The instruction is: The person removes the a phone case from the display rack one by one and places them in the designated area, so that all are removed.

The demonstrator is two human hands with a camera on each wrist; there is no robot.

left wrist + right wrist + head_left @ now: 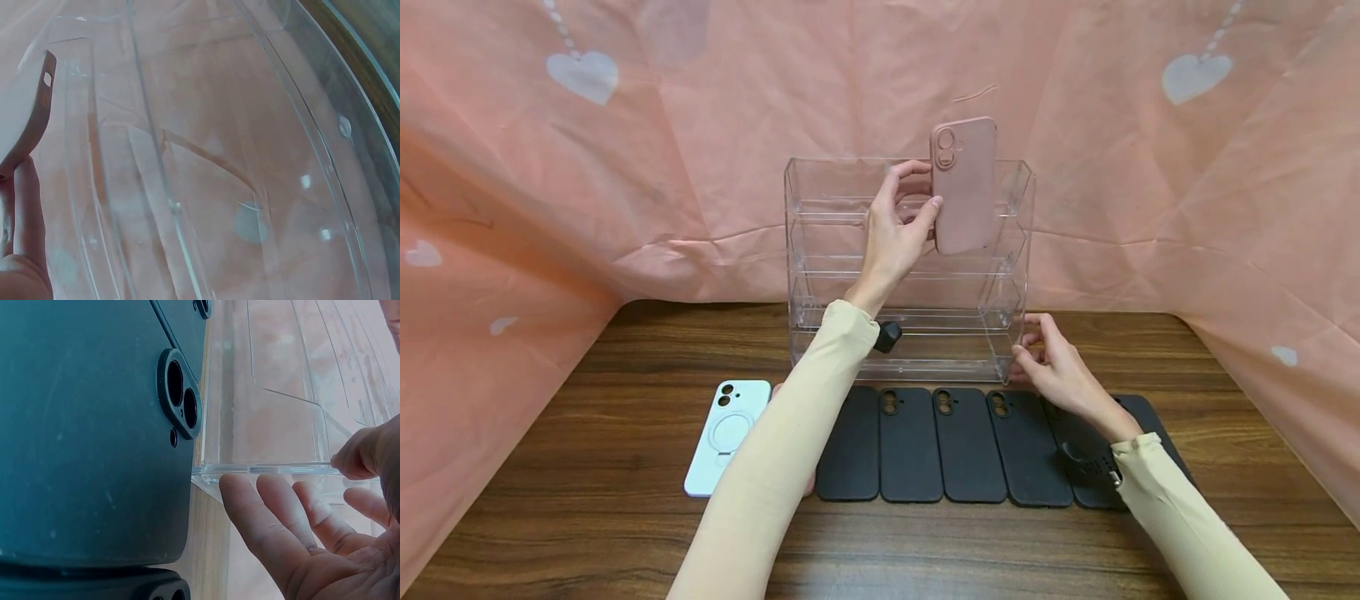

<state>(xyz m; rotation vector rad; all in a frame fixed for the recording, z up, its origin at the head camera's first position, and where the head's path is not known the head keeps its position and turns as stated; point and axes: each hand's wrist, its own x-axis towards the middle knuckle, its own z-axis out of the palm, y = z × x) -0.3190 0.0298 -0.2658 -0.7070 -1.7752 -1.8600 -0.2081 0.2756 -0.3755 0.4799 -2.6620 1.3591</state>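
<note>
A pink phone case (967,187) with a two-lens camera cutout is held upright by its left edge between the thumb and fingers of my left hand (895,229). It overlaps the top tier of a clear tiered display rack (917,368) in the head view. In the left wrist view, part of the case (28,112) rests against my fingers. Lower down, my right hand (1056,371) grips the rack's right side panel near its bottom front corner. The right wrist view has the thumb on one side of that clear panel (269,469), fingertips on the other.
Several black phone cases (910,450) lie in a row before the rack on the wooden table (587,433). A white case (703,471) with a ring lies at their left. My left sleeve mostly hides another pink case. Pink cloth (715,167) hangs behind and at both sides.
</note>
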